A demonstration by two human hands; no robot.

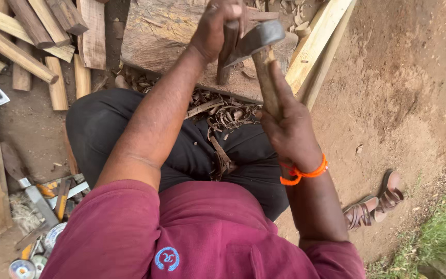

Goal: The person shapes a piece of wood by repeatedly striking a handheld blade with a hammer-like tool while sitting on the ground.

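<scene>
Looking down through the head camera, I see my left hand point(217, 28) wrapped around the top of a dark wooden piece point(226, 51), fingers curled tight together around it, holding it upright with its lower end on the chopping block point(156, 36). My right hand point(287, 129) grips the pale wooden handle of an adze point(258, 39), fingers closed firmly around the shaft with the thumb lying up along it; an orange band point(303, 173) circles that wrist. The adze's grey metal head sits just beside the dark wooden piece near its upper part, close to my left hand, though I cannot tell whether the blade touches the wood. The block is a broad, worn slab directly in front of my knees, and curled wood shavings point(223, 124) lie heaped at its near edge and across my lap. To my left, rough-cut wooden stakes point(37, 46) lie in a loose pile on the dirt, and nearer my hip a scatter of hand tools point(47, 201) and round discs rests on the ground. A long pale plank point(316, 44) leans along the block's right side. A pair of brown sandals point(372, 204) lies on the bare earth to my right, well apart from the work.
</scene>
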